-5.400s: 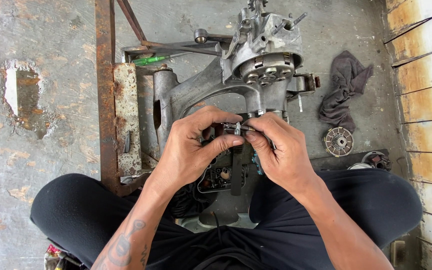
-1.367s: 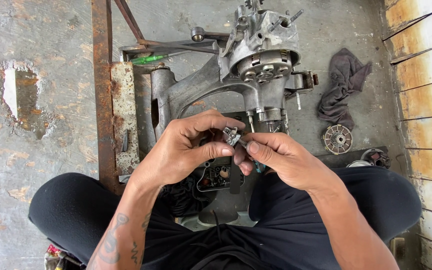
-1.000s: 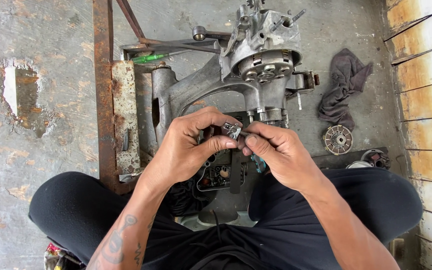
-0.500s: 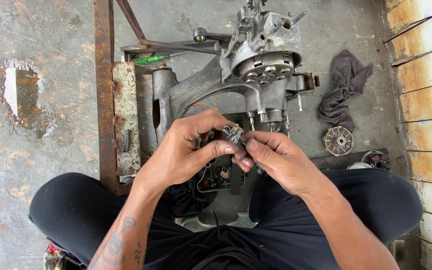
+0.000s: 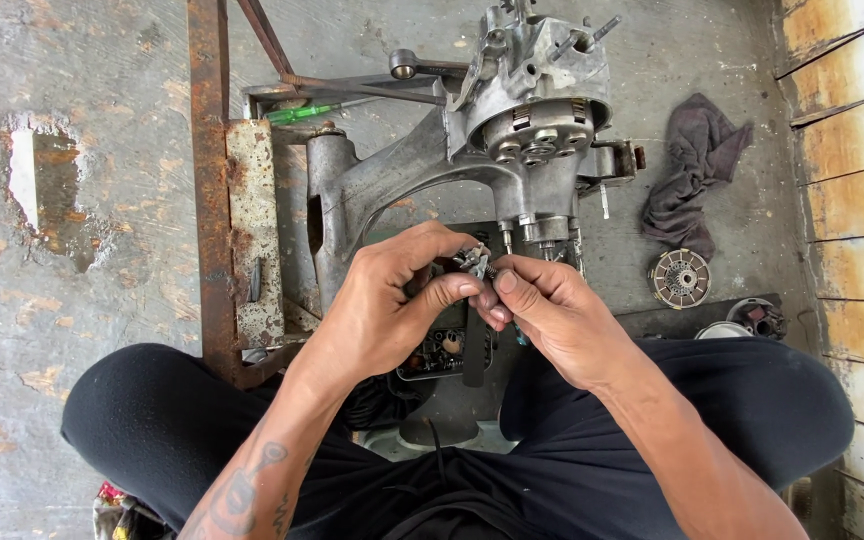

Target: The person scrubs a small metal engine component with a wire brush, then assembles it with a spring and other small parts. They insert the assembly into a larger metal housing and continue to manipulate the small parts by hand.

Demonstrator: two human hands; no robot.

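A small grey metal part (image 5: 474,262) is pinched between the fingertips of both hands, just in front of a large grey engine casing (image 5: 512,130). My left hand (image 5: 392,305) curls around it from the left, thumb and fingers closed on it. From the right, my right hand (image 5: 547,315) grips the same part with thumb and forefinger. Most of the part is hidden by the fingers. Below the hands lies a dark tray of small parts (image 5: 442,350).
A rusty steel frame (image 5: 214,180) runs along the left of the engine, with a green-handled screwdriver (image 5: 302,113) beside it. A dark rag (image 5: 692,175), a round toothed disc (image 5: 680,278) and another round part (image 5: 757,318) lie on the concrete at right. My black-trousered legs (image 5: 192,430) frame the work.
Both hands have stayed together on the small part, shifting their fingers slightly around it. The engine and loose parts have not moved.
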